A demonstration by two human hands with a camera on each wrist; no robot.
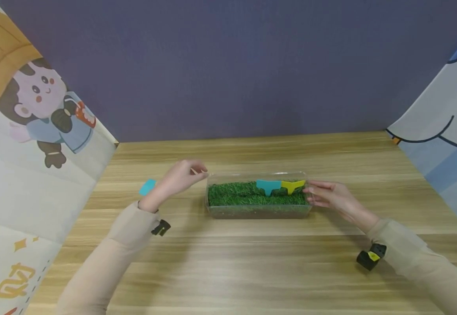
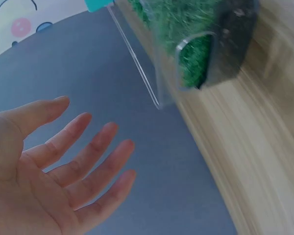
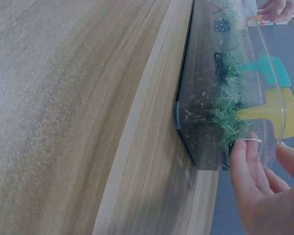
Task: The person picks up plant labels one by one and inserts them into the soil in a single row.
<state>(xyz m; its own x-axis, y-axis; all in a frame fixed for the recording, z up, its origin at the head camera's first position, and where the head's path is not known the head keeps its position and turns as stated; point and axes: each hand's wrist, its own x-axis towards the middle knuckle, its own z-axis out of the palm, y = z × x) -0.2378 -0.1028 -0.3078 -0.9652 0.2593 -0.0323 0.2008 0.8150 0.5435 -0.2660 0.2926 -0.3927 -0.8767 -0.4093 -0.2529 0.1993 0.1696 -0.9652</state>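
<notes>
Two tags (image 1: 268,185) stand in the grassy box (image 1: 259,213); a blue piece (image 1: 147,187), at nine o'clock, isn't in yet. Right hand (image 1: 334,199) grips the box's three-o'clock end; left hand (image 1: 177,177), fingers apart, is empty.

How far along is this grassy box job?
Already done, it seems: a turquoise T-shaped tag and a yellow T-shaped tag stand in green artificial grass inside a clear rectangular plastic box. In hand: the right hand is at the box's right end; the left hand is empty. Perhaps left: a flat turquoise piece lying on the pale wooden table.
</notes>
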